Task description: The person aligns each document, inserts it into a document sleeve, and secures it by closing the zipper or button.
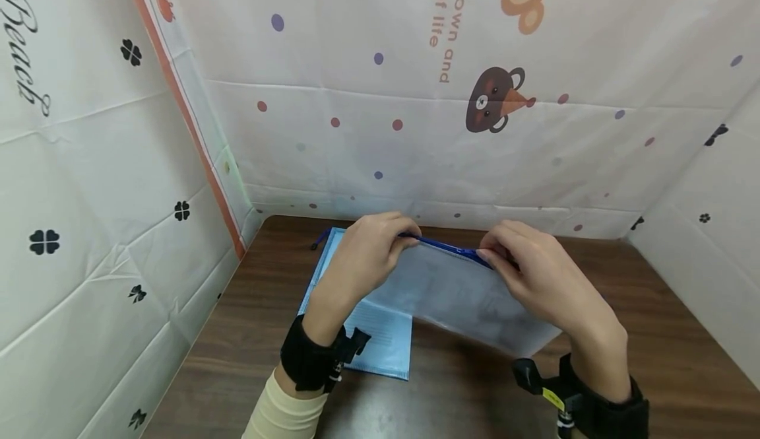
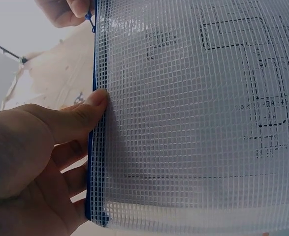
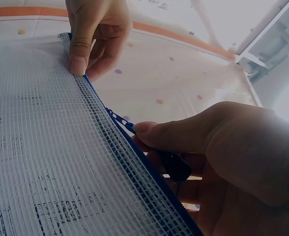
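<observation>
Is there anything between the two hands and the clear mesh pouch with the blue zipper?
Nothing visible. The left hand and the right hand both already pinch the blue zipper edge of the clear mesh pouch, held up over the wooden table and a light blue folder.

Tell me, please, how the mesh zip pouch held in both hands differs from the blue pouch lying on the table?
The mesh zip pouch is see-through white mesh with a blue zipper edge; the blue pouch is light blue all over. The mesh zip pouch is lifted, its zipper edge pinched by the left hand and right hand; the blue pouch lies flat on the table, touched by neither hand and partly covered. Both look flat and rectangular.
</observation>
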